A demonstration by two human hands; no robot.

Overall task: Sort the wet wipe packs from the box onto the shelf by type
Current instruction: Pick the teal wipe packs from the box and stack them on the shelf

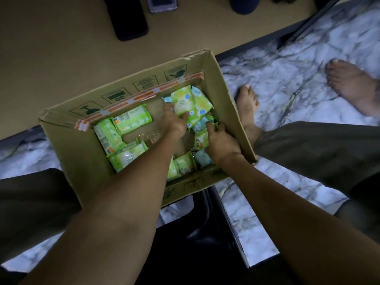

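Observation:
An open cardboard box (78,153) sits on the marble floor between my knees. Inside lie several green wet wipe packs (131,119) at the left and a mixed heap of green and pale blue packs at the right. My left hand (174,122) grips a green pack (183,101) at the box's far right, thumb across its front. My right hand (221,140) reaches in beside it, fingers curled on a green pack (201,138) near the right wall. A pale blue pack (202,158) lies by the near right corner. The shelf is not in view.
A tan surface (61,48) lies beyond the box, with a black phone-like object (128,17) and a clear-cased device (162,4) on it. My bare feet (247,108) stand on the floor right of the box. A dark chair base (205,233) is below.

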